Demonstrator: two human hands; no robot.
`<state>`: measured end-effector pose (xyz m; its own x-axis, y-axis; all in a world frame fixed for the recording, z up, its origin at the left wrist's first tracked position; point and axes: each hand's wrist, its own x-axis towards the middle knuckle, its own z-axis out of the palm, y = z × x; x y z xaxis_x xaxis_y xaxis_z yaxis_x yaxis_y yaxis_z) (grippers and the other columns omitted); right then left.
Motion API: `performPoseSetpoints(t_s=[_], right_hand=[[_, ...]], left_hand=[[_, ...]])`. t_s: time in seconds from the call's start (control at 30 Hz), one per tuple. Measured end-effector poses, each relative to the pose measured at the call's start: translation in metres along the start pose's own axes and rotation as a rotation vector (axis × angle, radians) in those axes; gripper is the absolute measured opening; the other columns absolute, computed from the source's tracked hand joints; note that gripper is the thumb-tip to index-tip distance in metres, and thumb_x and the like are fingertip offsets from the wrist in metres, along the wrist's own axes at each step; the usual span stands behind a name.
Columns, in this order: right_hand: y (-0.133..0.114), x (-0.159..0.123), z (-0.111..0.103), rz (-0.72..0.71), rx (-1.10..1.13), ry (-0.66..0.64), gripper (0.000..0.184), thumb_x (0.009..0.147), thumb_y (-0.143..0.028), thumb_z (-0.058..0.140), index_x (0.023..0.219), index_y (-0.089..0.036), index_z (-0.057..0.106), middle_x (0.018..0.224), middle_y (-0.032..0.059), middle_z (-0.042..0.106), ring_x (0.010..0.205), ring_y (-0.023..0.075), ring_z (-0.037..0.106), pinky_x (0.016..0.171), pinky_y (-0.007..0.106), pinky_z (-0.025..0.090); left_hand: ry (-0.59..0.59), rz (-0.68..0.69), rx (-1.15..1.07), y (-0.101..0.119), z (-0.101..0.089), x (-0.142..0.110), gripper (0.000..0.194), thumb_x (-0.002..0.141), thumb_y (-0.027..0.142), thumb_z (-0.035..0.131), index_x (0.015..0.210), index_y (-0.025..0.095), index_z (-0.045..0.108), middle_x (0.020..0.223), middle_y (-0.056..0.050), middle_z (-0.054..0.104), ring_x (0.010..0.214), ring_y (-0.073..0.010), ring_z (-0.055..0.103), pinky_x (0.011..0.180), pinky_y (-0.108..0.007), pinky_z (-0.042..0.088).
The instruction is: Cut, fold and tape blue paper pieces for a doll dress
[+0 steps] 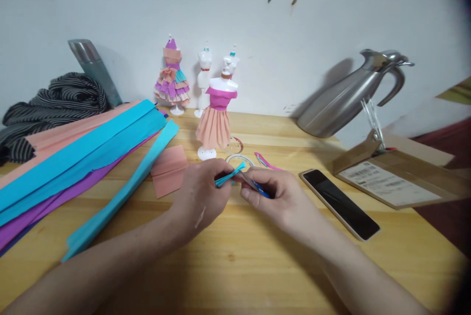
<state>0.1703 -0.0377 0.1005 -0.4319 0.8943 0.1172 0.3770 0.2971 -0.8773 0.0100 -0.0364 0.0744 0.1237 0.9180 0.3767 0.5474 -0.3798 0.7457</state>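
My left hand [204, 192] is closed around a small folded piece of turquoise crepe paper [231, 175], whose end sticks out to the right. In my right hand [279, 195] is a pair of scissors with blue handles [261, 189]. The blades meet the paper's end between my hands; whether they are cutting it, I cannot tell. Just behind stands a small white mannequin in a magenta top and pleated peach skirt [213, 126]. A roll of tape [241, 159] lies beyond my fingers, partly hidden. Beside my left hand rests a peach paper piece [169, 170].
Long blue crepe sheets [84, 148] and a turquoise strip [125, 192] cover the left side. Another dressed mannequin [172, 77] stands near the wall. At right are a phone [340, 204], a cardboard box [401, 177] and a steel jug [338, 101].
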Motion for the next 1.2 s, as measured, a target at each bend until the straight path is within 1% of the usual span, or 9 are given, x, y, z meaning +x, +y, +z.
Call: performPoseSetpoints(t_s=[0.27, 0.43, 0.73, 0.83, 0.9, 0.97, 1.07, 1.13, 1.2], right_hand=[[-0.002, -0.003, 0.001, -0.034, -0.037, 0.013, 0.023, 0.080, -0.025, 0.055, 0.059, -0.017, 0.054, 0.059, -0.0013, 0.049, 0.057, 0.0112, 0.042, 0.051, 0.024, 0.034], [-0.002, -0.006, 0.003, -0.016, -0.067, 0.027, 0.016, 0.081, -0.025, 0.055, 0.072, -0.016, 0.064, 0.067, 0.0012, 0.056, 0.061, 0.0133, 0.049, 0.055, 0.026, 0.038], [-0.001, -0.011, 0.003, -0.106, -0.142, -0.009, 0.011, 0.079, -0.013, 0.056, 0.077, -0.016, 0.066, 0.066, -0.0006, 0.050, 0.059, 0.0113, 0.047, 0.053, 0.023, 0.037], [-0.002, -0.012, 0.004, -0.115, -0.144, -0.010, 0.012, 0.079, -0.013, 0.055, 0.073, -0.016, 0.065, 0.069, 0.0010, 0.054, 0.062, 0.0122, 0.050, 0.054, 0.024, 0.039], [-0.003, -0.013, 0.003, -0.143, -0.118, 0.014, 0.012, 0.080, -0.015, 0.056, 0.077, -0.016, 0.067, 0.071, 0.0023, 0.058, 0.063, 0.0133, 0.053, 0.055, 0.025, 0.041], [-0.005, -0.014, 0.001, -0.171, -0.097, 0.072, 0.014, 0.081, -0.018, 0.057, 0.086, -0.017, 0.070, 0.071, 0.0023, 0.060, 0.063, 0.0138, 0.055, 0.056, 0.026, 0.043], [-0.006, -0.016, -0.007, -0.161, -0.129, 0.181, 0.016, 0.080, -0.022, 0.062, 0.093, -0.019, 0.070, 0.069, 0.0017, 0.060, 0.060, 0.0138, 0.054, 0.057, 0.026, 0.045], [-0.007, -0.017, -0.016, -0.138, -0.132, 0.187, 0.020, 0.079, -0.026, 0.064, 0.097, -0.020, 0.068, 0.075, 0.0027, 0.062, 0.063, 0.0149, 0.056, 0.057, 0.026, 0.046], [-0.007, -0.018, -0.025, -0.144, -0.103, 0.117, 0.022, 0.081, -0.029, 0.063, 0.101, -0.020, 0.064, 0.081, 0.0038, 0.063, 0.069, 0.0162, 0.058, 0.059, 0.026, 0.048]], left_hand=[[-0.022, 0.029, -0.071, 0.000, -0.003, 0.000, 0.026, 0.070, 0.002, 0.056, 0.077, 0.020, 0.073, 0.074, 0.001, 0.074, 0.067, -0.0139, 0.066, 0.062, -0.024, 0.048], [-0.044, 0.037, -0.098, -0.003, -0.003, -0.001, 0.024, 0.070, 0.003, 0.056, 0.078, 0.018, 0.072, 0.075, -0.002, 0.074, 0.066, -0.0153, 0.065, 0.062, -0.027, 0.047], [-0.106, -0.145, -0.276, 0.000, -0.008, 0.004, 0.013, 0.067, 0.008, 0.060, 0.069, 0.016, 0.070, 0.065, -0.002, 0.071, 0.059, -0.0149, 0.059, 0.054, -0.025, 0.043], [-0.071, -0.168, -0.310, 0.000, -0.011, 0.008, 0.009, 0.064, 0.009, 0.063, 0.063, 0.016, 0.069, 0.058, 0.000, 0.067, 0.054, -0.0127, 0.055, 0.050, -0.023, 0.039], [-0.022, -0.187, -0.334, 0.000, -0.014, 0.011, 0.007, 0.063, 0.011, 0.065, 0.061, 0.017, 0.068, 0.055, 0.001, 0.065, 0.052, -0.0109, 0.051, 0.049, -0.022, 0.037], [0.001, -0.249, -0.414, 0.000, -0.018, 0.014, 0.005, 0.063, 0.014, 0.067, 0.059, 0.017, 0.067, 0.054, 0.002, 0.062, 0.052, -0.0097, 0.049, 0.049, -0.021, 0.036], [-0.028, -0.354, -0.673, 0.000, -0.023, 0.018, 0.005, 0.063, 0.018, 0.070, 0.061, 0.015, 0.066, 0.057, 0.002, 0.063, 0.056, -0.0099, 0.053, 0.055, -0.022, 0.043], [-0.046, -0.381, -0.814, 0.000, -0.024, 0.019, 0.005, 0.063, 0.018, 0.071, 0.063, 0.015, 0.066, 0.059, 0.002, 0.064, 0.058, -0.0102, 0.055, 0.058, -0.023, 0.046], [-0.067, -0.379, -0.885, -0.001, -0.023, 0.019, 0.005, 0.063, 0.017, 0.071, 0.065, 0.015, 0.067, 0.061, 0.002, 0.065, 0.059, -0.0097, 0.056, 0.059, -0.022, 0.047]])
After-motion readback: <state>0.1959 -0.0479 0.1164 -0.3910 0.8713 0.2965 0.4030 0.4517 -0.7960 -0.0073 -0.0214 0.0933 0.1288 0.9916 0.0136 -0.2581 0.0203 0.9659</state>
